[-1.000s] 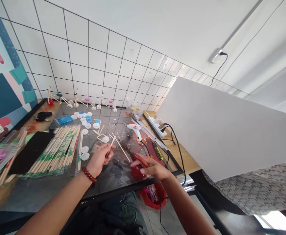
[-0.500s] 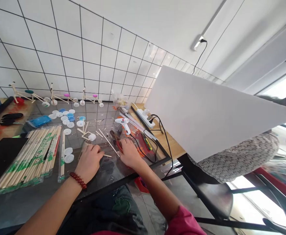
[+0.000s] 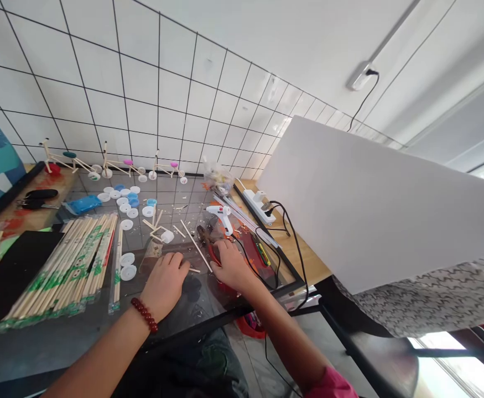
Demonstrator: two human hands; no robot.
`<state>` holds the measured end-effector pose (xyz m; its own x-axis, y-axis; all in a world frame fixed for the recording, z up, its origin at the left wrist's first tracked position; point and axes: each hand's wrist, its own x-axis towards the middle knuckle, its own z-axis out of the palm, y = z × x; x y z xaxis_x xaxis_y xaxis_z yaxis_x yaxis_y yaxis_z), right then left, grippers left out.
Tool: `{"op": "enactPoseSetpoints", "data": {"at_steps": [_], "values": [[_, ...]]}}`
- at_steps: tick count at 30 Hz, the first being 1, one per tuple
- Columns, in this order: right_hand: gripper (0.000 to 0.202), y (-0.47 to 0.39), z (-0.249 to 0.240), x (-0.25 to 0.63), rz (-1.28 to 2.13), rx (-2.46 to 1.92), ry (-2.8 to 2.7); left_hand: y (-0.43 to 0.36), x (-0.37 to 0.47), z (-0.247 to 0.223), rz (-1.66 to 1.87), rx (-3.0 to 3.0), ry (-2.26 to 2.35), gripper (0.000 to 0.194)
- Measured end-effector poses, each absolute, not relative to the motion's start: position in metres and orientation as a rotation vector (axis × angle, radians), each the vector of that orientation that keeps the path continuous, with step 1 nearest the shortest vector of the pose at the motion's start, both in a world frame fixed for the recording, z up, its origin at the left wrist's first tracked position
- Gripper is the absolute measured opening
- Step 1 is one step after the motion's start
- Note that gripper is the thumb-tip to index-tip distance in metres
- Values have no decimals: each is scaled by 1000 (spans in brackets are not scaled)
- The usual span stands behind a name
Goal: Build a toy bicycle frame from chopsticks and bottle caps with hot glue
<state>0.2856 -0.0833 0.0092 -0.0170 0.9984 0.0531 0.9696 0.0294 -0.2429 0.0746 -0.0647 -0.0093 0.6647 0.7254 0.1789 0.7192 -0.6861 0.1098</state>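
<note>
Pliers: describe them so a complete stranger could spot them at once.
On the dark tabletop, find the right hand near the white glue gun. The pliers are partly covered by that hand, dark jaws pointing away from the person. Red handles set them apart from the gun and the pale stick alongside.

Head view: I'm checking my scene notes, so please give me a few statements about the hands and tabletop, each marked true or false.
1. The right hand is at the red-handled pliers. True.
2. The right wrist wears beads. False: the bead bracelet is on the left one.
3. The wrapped sticks lie right of the black sheet. True.
4. A black glue gun lies near the pliers. False: the glue gun is mostly white.
</note>
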Motion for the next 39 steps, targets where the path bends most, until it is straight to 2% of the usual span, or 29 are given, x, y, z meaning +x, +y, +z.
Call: {"op": "enactPoseSetpoints", "data": {"at_steps": [5,10,14,18,22,25,27,30,32,36,39], "values": [[43,-87,12,282,113,-2075,-2097,-65,75,-13,337,2880,1219,34],[24,-63,33,257,-53,-1954,-2249,-67,76,-11,323,2892,1235,33],[23,-18,31,223,-59,-1946,-2353,-67,73,-8,405,2859,1257,27],[22,13,25,209,51,-2040,-2287,-64,70,-5,652,2781,1290,25],[20,6,34,222,96,-2062,-2209,-58,67,-5,1090,2458,1220,25],[20,-19,42,236,364,-1798,-2086,-51,67,-4,1303,1902,1186,24],[17,-37,42,242,568,-1513,-1962,-47,68,-2,1328,1503,1139,33],[12,-54,35,244,651,-1285,-1822,-44,68,5,1272,1091,1055,44],[13,-57,28,242,760,-1182,-1641,-44,68,9,1255,941,1029,44],[33,-54,16,235,1032,-989,-1244,-43,67,10,1324,855,1043,41],[26,-53,10,230,1046,-1016,-1207,-43,67,2,1317,950,1088,36]]}}
